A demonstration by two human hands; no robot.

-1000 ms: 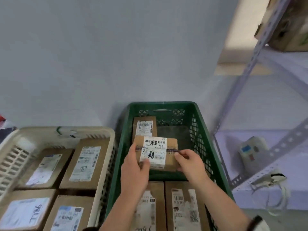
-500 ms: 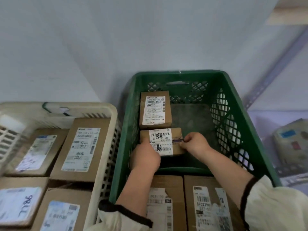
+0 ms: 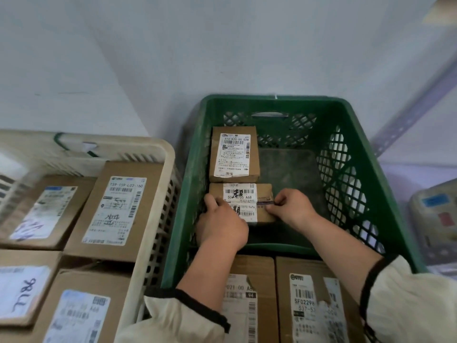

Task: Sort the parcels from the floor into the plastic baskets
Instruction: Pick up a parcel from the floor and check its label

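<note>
A small brown parcel (image 3: 243, 196) with a white label sits low inside the green basket (image 3: 351, 134), against its left wall. My left hand (image 3: 222, 222) grips its left end and my right hand (image 3: 293, 206) pinches its right end. Just behind it lies another labelled parcel (image 3: 233, 154), touching it. The right half of the basket floor (image 3: 291, 174) is bare.
A cream basket (image 3: 158, 184) at the left holds several labelled boxes (image 3: 116, 209). Two larger boxes (image 3: 249, 300) lie under my forearms in front of the green basket. A metal shelf upright (image 3: 415, 112) and a pale device (image 3: 435, 219) stand at the right. A white wall is behind.
Both hands have carried the small parcel down from above the rim into the green basket, setting it in front of the other parcel. My view has tilted down and moved closer.
</note>
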